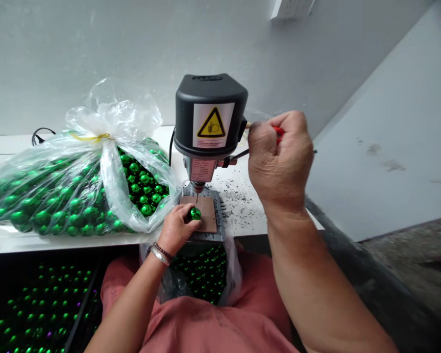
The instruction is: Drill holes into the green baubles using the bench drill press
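A small black bench drill (210,115) with a yellow warning sticker stands on the white table (18,147). My left hand (176,228) pinches a shiny green ball (195,213) on the brown pad (208,212) of the drill's base, just below the drill bit (197,196). Beside the drill head, my right hand (279,159) is closed around the red-tipped feed lever (278,132). A beaded bracelet and a metal one sit on my left wrist.
A large clear plastic bag (77,186) full of green balls lies on the table left of the drill. A second open bag of green balls (204,274) rests in my lap. A dark crate of more balls (40,309) sits lower left. Black shavings (238,191) litter the table.
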{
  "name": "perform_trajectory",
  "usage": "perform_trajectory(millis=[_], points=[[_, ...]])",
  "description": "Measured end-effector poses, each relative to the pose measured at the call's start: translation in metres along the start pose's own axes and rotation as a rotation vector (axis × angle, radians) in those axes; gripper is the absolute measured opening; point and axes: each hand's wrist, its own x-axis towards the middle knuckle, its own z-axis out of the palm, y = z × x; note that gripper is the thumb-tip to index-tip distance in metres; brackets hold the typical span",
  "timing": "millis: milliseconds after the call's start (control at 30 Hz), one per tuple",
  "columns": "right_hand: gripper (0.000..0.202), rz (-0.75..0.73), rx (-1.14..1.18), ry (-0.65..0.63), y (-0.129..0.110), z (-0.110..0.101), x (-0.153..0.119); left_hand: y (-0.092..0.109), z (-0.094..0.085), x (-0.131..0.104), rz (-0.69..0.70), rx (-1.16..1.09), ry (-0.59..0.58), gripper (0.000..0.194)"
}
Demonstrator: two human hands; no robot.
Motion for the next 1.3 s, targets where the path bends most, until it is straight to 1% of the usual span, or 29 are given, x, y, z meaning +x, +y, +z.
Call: perform_trajectory(millis=[67,133,167,200,233,267,333,367,400,433,500,567,600,667,767,900,1033,1067,1100,1200,1300], points=[[0.019,0.015,0.023,-0.012,0.001,0.000,-0.001,0.003,-0.013,-0.015,0.063,-0.010,-0.145,0.044],[0.018,0.039,0.038,-0.016,0.002,-0.001,-0.003,0.006,-0.030,-0.029,0.098,0.005,-0.302,0.049],[0.018,0.053,0.040,-0.018,0.001,-0.001,-0.004,0.008,-0.039,-0.034,0.098,0.014,-0.342,0.053],[0.018,0.064,0.040,-0.019,0.001,-0.001,-0.004,0.009,-0.048,-0.036,0.093,0.024,-0.339,0.055],[0.018,0.070,0.039,-0.018,0.001,-0.001,-0.005,0.009,-0.057,-0.035,0.084,0.037,-0.286,0.054],[0.018,0.071,0.041,-0.016,0.000,-0.001,-0.005,0.009,-0.066,-0.031,0.080,0.060,-0.195,0.049],[0.018,0.067,0.045,-0.006,0.000,-0.001,-0.005,0.006,-0.080,-0.016,0.069,0.163,0.039,0.036],[0.018,0.066,0.049,0.000,0.000,-0.001,-0.005,0.003,-0.084,-0.006,0.054,0.250,0.136,0.033],[0.018,0.064,0.055,0.005,0.000,-0.001,-0.006,-0.001,-0.087,0.004,0.030,0.355,0.172,0.033],[0.018,0.060,0.062,0.008,0.001,-0.001,-0.006,-0.005,-0.088,0.014,-0.012,0.464,0.156,0.034],[0.019,0.046,0.076,0.003,0.002,-0.001,-0.007,-0.014,-0.083,0.029,-0.100,0.633,0.014,0.039],[0.019,0.038,0.089,-0.006,0.003,-0.001,-0.007,-0.022,-0.074,0.035,-0.169,0.745,-0.108,0.047],[0.019,0.038,0.094,-0.008,0.003,-0.001,-0.008,-0.025,-0.069,0.035,-0.190,0.780,-0.136,0.050],[0.018,0.039,0.102,-0.003,0.004,-0.001,-0.008,-0.031,-0.062,0.033,-0.199,0.811,-0.140,0.051],[0.018,0.021,0.112,0.013,0.004,-0.001,-0.009,-0.038,-0.059,0.031,-0.181,0.737,-0.093,0.050],[0.017,-0.028,0.124,0.034,0.006,-0.001,-0.010,-0.046,-0.066,0.034,-0.149,0.567,0.067,0.047],[0.018,-0.072,0.113,0.062,0.007,0.000,-0.012,-0.045,-0.074,0.035,-0.135,0.480,0.226,0.047],[0.018,-0.075,0.109,0.064,0.007,0.000,-0.012,-0.044,-0.074,0.033,-0.129,0.489,0.231,0.047],[0.018,-0.075,0.105,0.065,0.007,0.000,-0.012,-0.042,-0.073,0.030,-0.119,0.512,0.206,0.047],[0.018,-0.077,0.096,0.056,0.007,-0.001,-0.012,-0.036,-0.065,0.020,-0.108,0.619,0.063,0.045],[0.018,-0.085,0.105,0.047,0.007,-0.002,-0.013,-0.034,-0.057,0.013,-0.126,0.693,-0.022,0.043]])
